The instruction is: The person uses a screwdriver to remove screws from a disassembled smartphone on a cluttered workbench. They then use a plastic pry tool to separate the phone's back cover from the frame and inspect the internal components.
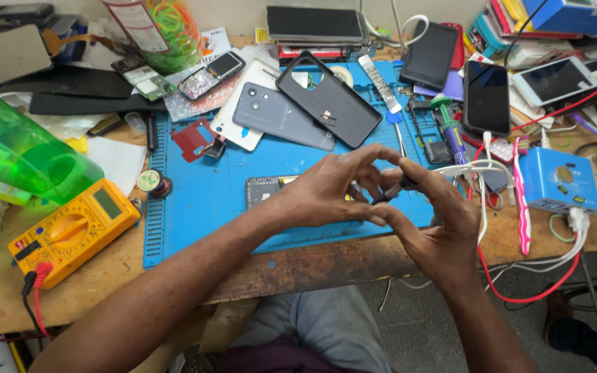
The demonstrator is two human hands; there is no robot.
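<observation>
My left hand (pixel 329 186) and my right hand (pixel 430 221) meet above the front edge of a blue work mat (pixel 202 200). My right hand grips a thin dark tool (pixel 392 192), tweezers or a small driver, pointing toward my left fingertips. My left fingertips pinch something too small to make out. Beneath my left hand lies an opened phone body (pixel 262 190), partly hidden. Further back on the mat lie a grey phone back cover (pixel 278 114), a black back cover (pixel 329 100) and a white cover (pixel 233 124).
A yellow multimeter (pixel 74 228) with a red lead sits at the left, next to a green plastic bottle (pixel 15 148). Several phones (pixel 486 97) lie at the back right. A blue box (pixel 557 179), white and red cables and a pink-white toothbrush (pixel 522 200) crowd the right.
</observation>
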